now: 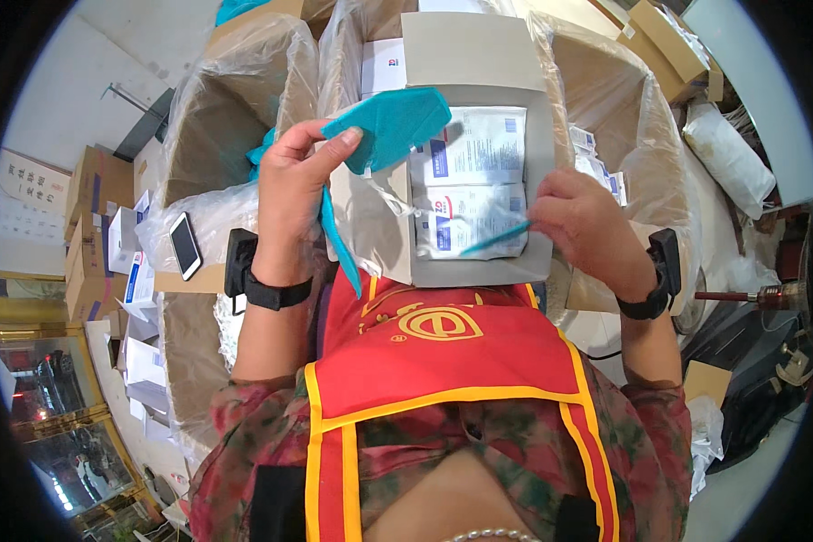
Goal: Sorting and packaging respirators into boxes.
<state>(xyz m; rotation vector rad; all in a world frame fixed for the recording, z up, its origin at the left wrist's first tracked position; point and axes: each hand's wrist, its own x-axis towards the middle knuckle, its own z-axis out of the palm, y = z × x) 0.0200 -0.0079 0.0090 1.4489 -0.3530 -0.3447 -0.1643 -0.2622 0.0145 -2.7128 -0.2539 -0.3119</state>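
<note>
A big flat blue-green piece [393, 131] sticks out, tilted, from the left hand [305, 163], with white strings [388, 196] hanging under it. A thin blue-green piece [338, 239] dangles below that hand. A blurry blue-green strip [497, 238] slants from the right hand [580, 219].

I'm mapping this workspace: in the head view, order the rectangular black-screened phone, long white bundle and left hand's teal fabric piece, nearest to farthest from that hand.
1. Teal fabric piece: held by the left hand.
2. Rectangular black-screened phone: lower left.
3. Long white bundle: far right.
</note>
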